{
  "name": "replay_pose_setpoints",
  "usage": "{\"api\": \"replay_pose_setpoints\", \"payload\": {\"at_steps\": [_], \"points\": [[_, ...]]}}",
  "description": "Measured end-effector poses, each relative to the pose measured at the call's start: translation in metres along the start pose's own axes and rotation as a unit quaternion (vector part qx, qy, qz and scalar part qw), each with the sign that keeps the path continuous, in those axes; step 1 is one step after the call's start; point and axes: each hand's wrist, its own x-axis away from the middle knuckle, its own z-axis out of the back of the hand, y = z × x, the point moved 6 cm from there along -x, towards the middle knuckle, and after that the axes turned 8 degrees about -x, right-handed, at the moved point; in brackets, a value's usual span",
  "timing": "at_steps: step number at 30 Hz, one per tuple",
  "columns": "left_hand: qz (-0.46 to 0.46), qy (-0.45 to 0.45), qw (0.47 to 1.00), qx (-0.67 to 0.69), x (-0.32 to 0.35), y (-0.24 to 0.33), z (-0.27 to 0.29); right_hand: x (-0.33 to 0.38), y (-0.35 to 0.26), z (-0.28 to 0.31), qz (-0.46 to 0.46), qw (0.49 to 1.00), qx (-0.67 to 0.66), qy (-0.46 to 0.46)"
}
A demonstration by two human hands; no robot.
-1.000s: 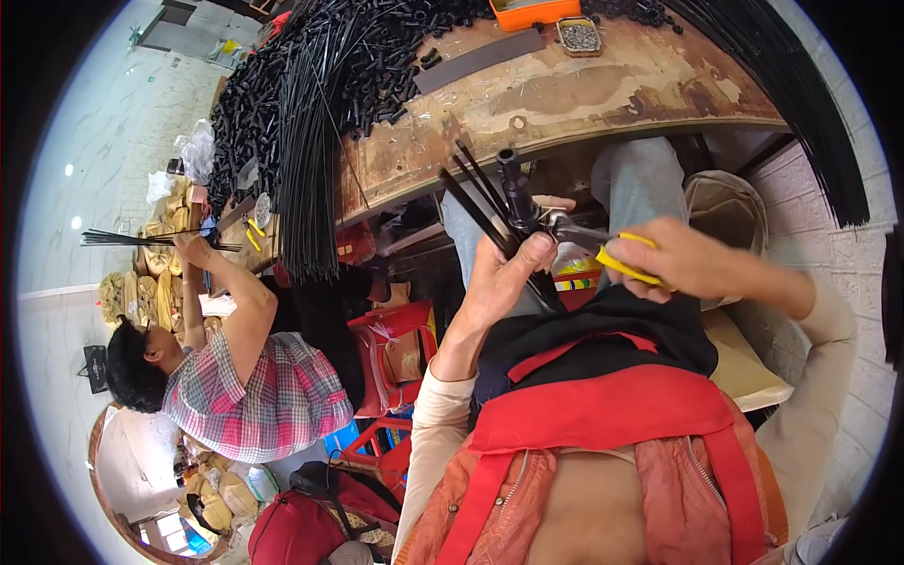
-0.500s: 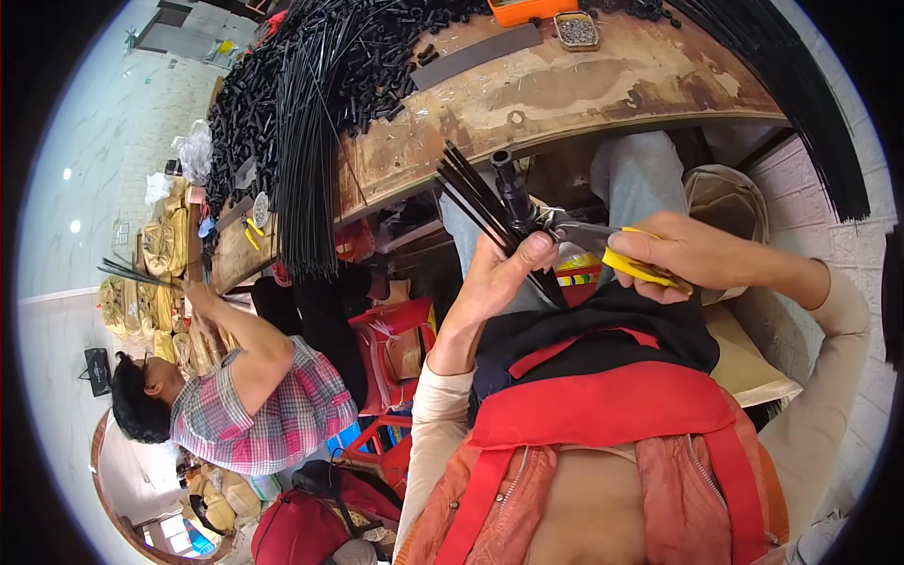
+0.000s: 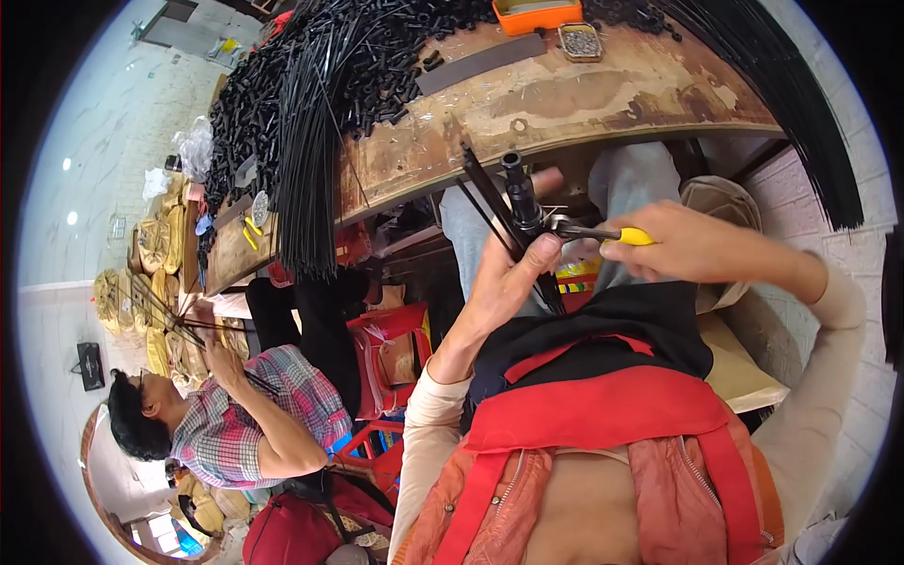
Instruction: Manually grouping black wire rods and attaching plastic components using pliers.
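Note:
My left hand point(image 3: 516, 281) is closed round a bundle of thin black rods point(image 3: 490, 200) and a black tubular hub point(image 3: 521, 193) that stands up among them. Its thumb lies across the front, and fingers behind the hub are partly hidden and blurred. From the right, my right hand point(image 3: 670, 243) grips yellow-handled pliers point(image 3: 633, 236). Their metal jaws point(image 3: 563, 226) meet the base of the hub, just above my left thumb. What the jaws bite is too small to make out. Both hands are over my lap, in front of the table edge.
A wooden table point(image 3: 603, 99) bears piled black tubular parts point(image 3: 377, 89), long black rods point(image 3: 306, 169), a grey flat bar point(image 3: 480, 66), an orange box point(image 3: 537, 15) and a tray of small metal pieces point(image 3: 579, 42). More rods point(image 3: 800, 113) overhang its right end. A co-worker point(image 3: 254, 405) handles rods at left.
The pliers have turned, and their handles, spread apart before, now show as one. My left hand and the hub have shifted slightly. The co-worker's hands have lowered, with the rods there fanned out.

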Motion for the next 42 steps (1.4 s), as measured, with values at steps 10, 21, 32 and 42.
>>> {"api": "replay_pose_setpoints", "payload": {"at_steps": [10, 21, 32, 42], "points": [[0.036, 0.033, 0.993, 0.111, -0.001, -0.014, 0.012, 0.003, -0.009, 0.006, 0.203, 0.868, 0.275, 0.361], [0.025, 0.046, 0.993, 0.102, -0.005, -0.014, 0.008, 0.004, -0.008, 0.010, 0.239, 0.809, 0.335, 0.421], [0.028, 0.064, 0.994, 0.089, -0.005, -0.010, 0.011, 0.005, -0.023, 0.018, 0.263, 0.725, 0.498, 0.396], [0.038, 0.042, 0.998, 0.042, -0.002, -0.011, 0.014, 0.004, -0.029, 0.009, 0.300, 0.700, 0.477, 0.439]]}}
